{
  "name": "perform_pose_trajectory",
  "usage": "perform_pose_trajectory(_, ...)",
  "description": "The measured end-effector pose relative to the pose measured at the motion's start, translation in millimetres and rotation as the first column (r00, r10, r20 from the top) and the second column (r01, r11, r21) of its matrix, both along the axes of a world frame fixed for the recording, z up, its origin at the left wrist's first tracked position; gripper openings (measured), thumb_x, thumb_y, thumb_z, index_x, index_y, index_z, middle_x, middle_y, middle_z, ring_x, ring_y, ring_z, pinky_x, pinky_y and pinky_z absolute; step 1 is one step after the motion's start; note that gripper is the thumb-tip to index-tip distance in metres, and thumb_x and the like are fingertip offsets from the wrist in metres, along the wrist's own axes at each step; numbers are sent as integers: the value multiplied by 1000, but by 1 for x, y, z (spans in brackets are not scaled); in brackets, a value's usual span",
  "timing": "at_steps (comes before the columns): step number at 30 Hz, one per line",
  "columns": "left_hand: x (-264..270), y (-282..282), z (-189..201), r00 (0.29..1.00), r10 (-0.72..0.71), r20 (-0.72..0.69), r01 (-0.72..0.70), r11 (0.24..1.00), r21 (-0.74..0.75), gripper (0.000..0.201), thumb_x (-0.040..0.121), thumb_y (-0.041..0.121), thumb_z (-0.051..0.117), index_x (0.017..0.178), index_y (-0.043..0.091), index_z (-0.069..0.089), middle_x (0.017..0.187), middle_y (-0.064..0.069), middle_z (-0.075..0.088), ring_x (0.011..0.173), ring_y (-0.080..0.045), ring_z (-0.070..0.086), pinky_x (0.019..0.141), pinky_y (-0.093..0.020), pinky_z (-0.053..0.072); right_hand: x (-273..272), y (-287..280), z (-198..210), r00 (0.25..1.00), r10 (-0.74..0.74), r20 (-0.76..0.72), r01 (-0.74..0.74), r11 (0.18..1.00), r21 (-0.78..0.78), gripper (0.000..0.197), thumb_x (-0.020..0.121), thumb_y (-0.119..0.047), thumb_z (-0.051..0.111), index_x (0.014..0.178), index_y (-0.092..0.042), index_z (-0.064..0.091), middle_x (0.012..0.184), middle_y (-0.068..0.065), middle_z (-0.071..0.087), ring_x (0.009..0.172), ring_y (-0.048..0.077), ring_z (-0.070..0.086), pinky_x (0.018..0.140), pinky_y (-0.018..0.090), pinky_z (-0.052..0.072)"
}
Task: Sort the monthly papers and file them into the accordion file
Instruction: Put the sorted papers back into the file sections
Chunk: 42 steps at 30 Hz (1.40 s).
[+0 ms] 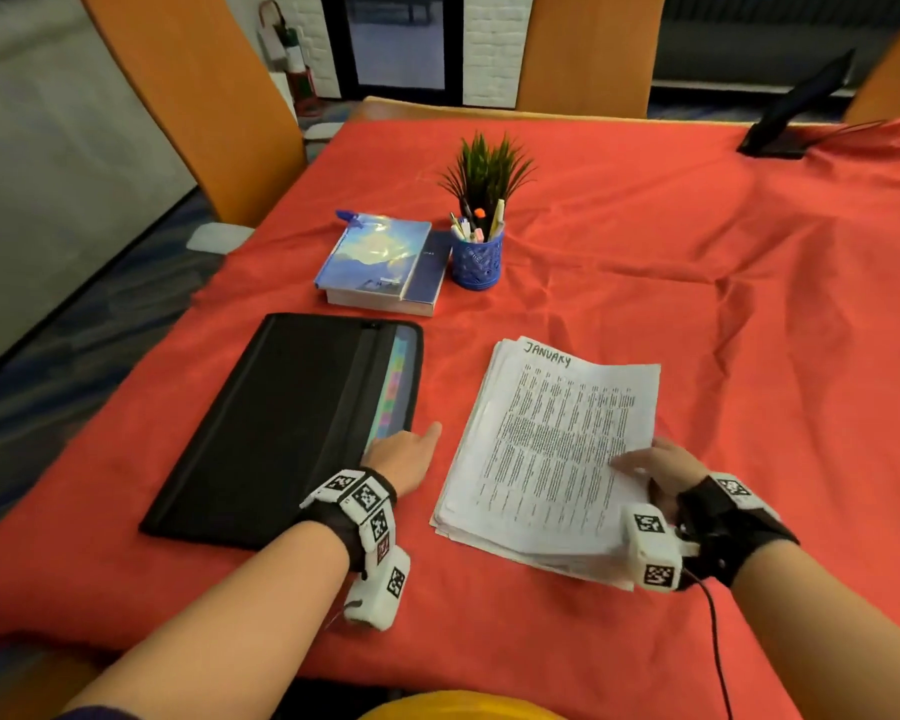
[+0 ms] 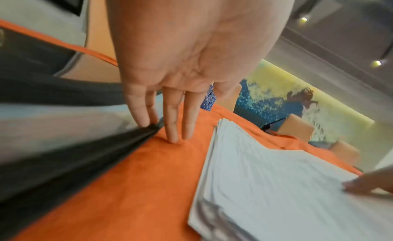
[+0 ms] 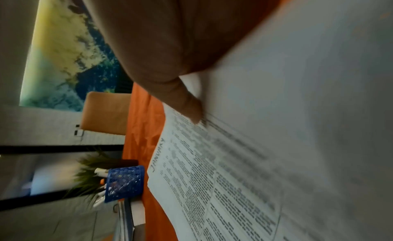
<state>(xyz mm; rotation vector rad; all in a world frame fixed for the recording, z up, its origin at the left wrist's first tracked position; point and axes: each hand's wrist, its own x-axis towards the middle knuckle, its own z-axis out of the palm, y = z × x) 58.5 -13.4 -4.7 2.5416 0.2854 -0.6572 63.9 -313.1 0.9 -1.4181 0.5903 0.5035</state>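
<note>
Your right hand (image 1: 655,472) sits on the near right corner of the paper stack (image 1: 552,449). Fingers lie flat on the top sheet; the wrist view shows the thumb (image 3: 189,108) pressed on the page edge, w/ a sheet lifted against the palm, so it looks like a pinch on that top sheet. Can't tell how many sheets are caught. Top page reads "JANUARY" at its far end.

Your left hand (image 1: 404,452) is just left of the stack, at the near right edge of the black accordion file (image 1: 281,428). Fingers (image 2: 172,126) straight and spread downward: two tips touch the red cloth (image 1: 697,283), the outer ones touch the file's black rim. It grips nothing. File lies flat, coloured tabs showing along its right side; file and stack are apart, w/ cloth between.

Count: 1 file, 1 stack, sheets too many to number.

Farther back: 2 stacked books (image 1: 385,262), 1 blue pen cup (image 1: 476,259) just right of them, 1 small green plant (image 1: 487,166) behind the cup. Far right corner: 1 dark tablet on a stand (image 1: 796,111).
</note>
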Motion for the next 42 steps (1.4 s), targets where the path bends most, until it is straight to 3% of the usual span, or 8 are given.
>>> perform_pose_trajectory(10,9,-12,-6,969,-233,-82,244,955,170,35,92,40,49,75,10,55,93,-10,61,94,-27,60,69,-28,39,-34,14,-12,988,115,101,-131,976,172,60,80,18,49,128,-18,44,119,18,61,102,38,62,75,49,54)
perform_pose_trajectory(13,1,-18,0,953,-301,28,291,939,182,42,89,48,52,109,12,59,122,-12,55,114,-28,51,90,-32,42,-23,15,-4,987,109,117,-128,979,162,51,81,18,45,127,-5,46,118,22,61,98,36,63,74,44,56)
perform_pose_trajectory(16,-13,-30,6,883,-419,211,453,879,-151,72,82,48,66,141,19,38,145,-1,36,137,-17,31,114,-28,22,-13,13,10,993,60,106,-75,986,148,45,82,16,45,123,0,49,114,24,62,91,35,65,69,41,58)
perform_pose_trajectory(19,-27,-47,-2,841,-497,214,541,775,-326,78,78,41,73,143,23,36,146,3,36,135,-10,32,114,-24,21,-13,9,15,994,56,96,-69,989,132,41,83,14,44,121,0,51,113,24,63,86,34,66,66,41,58)
perform_pose_trajectory(27,-29,-64,-23,922,-351,164,387,809,-443,60,78,23,75,133,27,50,123,-1,59,107,-7,54,101,-25,40,-28,7,10,999,17,47,-24,989,146,28,89,3,46,113,-7,57,93,11,70,71,22,69,60,33,58)
perform_pose_trajectory(35,-34,-84,-12,728,-612,310,623,779,74,19,100,23,33,97,10,46,96,-14,61,86,-35,57,70,-38,37,-41,14,8,993,-52,103,54,999,-9,30,95,-29,47,123,-19,46,115,11,59,92,28,62,70,37,54)
perform_pose_trajectory(38,-31,-85,-11,812,-488,320,505,863,34,17,100,19,29,97,7,41,94,-19,60,81,-37,56,67,-37,35,-45,9,-5,946,251,205,-40,719,-694,46,87,-27,59,129,-12,45,132,14,47,117,29,48,99,40,39)
perform_pose_trajectory(42,-32,-85,-8,844,-444,301,462,887,12,19,99,18,29,100,4,42,95,-22,60,82,-38,56,67,-38,37,-57,25,-5,702,712,-32,-254,208,-945,44,83,-54,45,115,-26,58,137,-1,45,129,23,35,110,50,17)
